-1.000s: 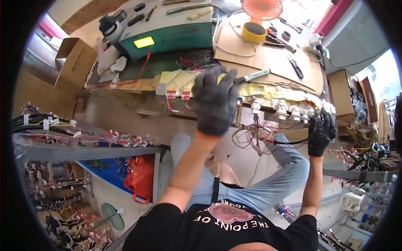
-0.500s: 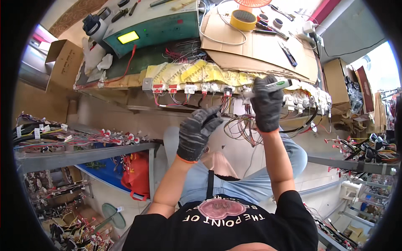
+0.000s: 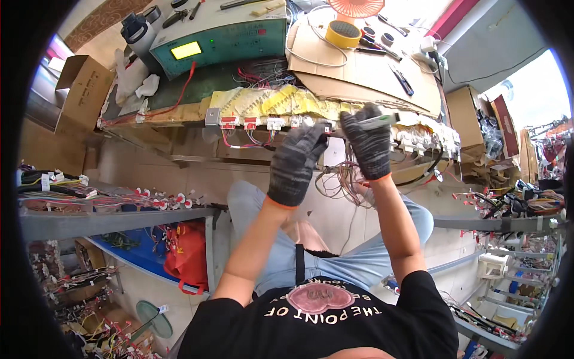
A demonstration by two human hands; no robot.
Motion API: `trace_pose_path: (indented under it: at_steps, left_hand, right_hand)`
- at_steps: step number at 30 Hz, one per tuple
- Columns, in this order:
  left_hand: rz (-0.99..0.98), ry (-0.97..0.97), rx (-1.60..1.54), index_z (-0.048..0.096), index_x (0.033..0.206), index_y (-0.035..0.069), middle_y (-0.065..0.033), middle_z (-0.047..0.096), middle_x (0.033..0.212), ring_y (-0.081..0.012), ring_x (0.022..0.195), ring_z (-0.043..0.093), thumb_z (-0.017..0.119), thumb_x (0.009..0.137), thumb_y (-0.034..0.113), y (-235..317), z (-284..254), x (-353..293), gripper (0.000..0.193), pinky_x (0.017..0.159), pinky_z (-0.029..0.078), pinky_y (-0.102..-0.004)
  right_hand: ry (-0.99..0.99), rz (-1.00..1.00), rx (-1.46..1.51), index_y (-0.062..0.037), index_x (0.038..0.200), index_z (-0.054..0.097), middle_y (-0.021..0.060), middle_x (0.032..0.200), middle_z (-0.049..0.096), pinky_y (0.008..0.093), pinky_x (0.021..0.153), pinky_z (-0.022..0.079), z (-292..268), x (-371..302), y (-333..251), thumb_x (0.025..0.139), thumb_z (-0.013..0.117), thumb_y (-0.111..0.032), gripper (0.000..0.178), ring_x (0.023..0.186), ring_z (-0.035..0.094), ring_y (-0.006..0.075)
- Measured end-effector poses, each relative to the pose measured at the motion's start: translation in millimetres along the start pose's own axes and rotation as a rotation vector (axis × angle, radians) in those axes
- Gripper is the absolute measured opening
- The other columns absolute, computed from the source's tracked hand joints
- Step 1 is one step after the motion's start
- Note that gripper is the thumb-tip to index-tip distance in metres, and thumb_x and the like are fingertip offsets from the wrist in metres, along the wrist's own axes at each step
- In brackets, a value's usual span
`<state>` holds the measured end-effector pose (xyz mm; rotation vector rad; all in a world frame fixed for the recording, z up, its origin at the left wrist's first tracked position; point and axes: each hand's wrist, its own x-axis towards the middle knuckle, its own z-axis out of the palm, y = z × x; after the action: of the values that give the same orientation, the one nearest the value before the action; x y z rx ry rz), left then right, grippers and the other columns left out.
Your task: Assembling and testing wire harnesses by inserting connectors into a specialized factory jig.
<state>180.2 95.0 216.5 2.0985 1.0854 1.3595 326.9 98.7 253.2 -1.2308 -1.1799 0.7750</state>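
Both my hands wear dark grey knitted gloves with orange cuffs. My right hand (image 3: 367, 142) is closed around a white marker pen (image 3: 381, 121) with a green mark, held crosswise above the bench's front edge. Its tip end points left, toward my left hand (image 3: 298, 161). The left fingers are bent together at the row of connectors on that edge; what they pinch is hidden. A small dark and red connector (image 3: 327, 128) shows at their tips. Below and between the hands hangs a loose bundle of thin coloured wires (image 3: 339, 184).
Red-and-white connectors (image 3: 250, 123) line the bench edge beside yellow tape (image 3: 257, 105). Behind stands a green tester (image 3: 221, 45) with a lit display. Cardboard (image 3: 359, 78) carries a yellow tape roll (image 3: 343, 34) and cutters (image 3: 402, 80). Harness racks (image 3: 125, 221) flank me.
My left hand has moved right and up to the connector row. My right hand, with the marker pen, has shifted left, so the hands are now close together.
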Motion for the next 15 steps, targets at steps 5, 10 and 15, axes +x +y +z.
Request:
trace_pose_path:
  at_steps: [5,10,15]
  left_hand:
    - [0.207,-0.054,-0.028,0.060,0.095,0.000,-0.0145,0.060,0.090,-0.0302,0.085,0.055,0.058,0.075,0.005,7.8,2.8,33.6,0.020,0.077,0.044,-0.0372]
    - [0.266,-0.444,0.493,0.059,0.105,0.003,-0.0151,0.059,0.091,-0.0280,0.087,0.056,0.054,0.080,0.007,-40.3,22.3,104.7,0.025,0.078,0.046,-0.0337]
    - [0.359,-0.399,-0.010,0.044,0.120,0.002,-0.0145,0.053,0.103,-0.0241,0.094,0.054,0.053,0.082,0.019,-78.1,37.8,81.3,0.043,0.085,0.044,-0.0323]
  right_hand:
    - [0.059,0.166,0.015,-0.0024,0.073,0.053,0.0037,0.064,0.057,0.0250,0.050,0.040,5.3,6.3,-12.0,0.079,0.065,-0.015,0.019,0.056,0.051,0.0099]
    - [-0.075,-0.446,-0.636,-0.0022,0.112,0.044,0.0161,0.090,0.053,0.0330,0.064,0.048,9.5,-51.4,72.3,0.077,0.057,-0.004,0.038,0.078,0.057,0.0267]
    - [0.141,0.251,-0.214,-0.0010,0.098,0.054,0.0176,0.085,0.057,0.0379,0.073,0.045,29.0,-93.6,98.8,0.082,0.057,-0.027,0.031,0.080,0.056,0.0311]
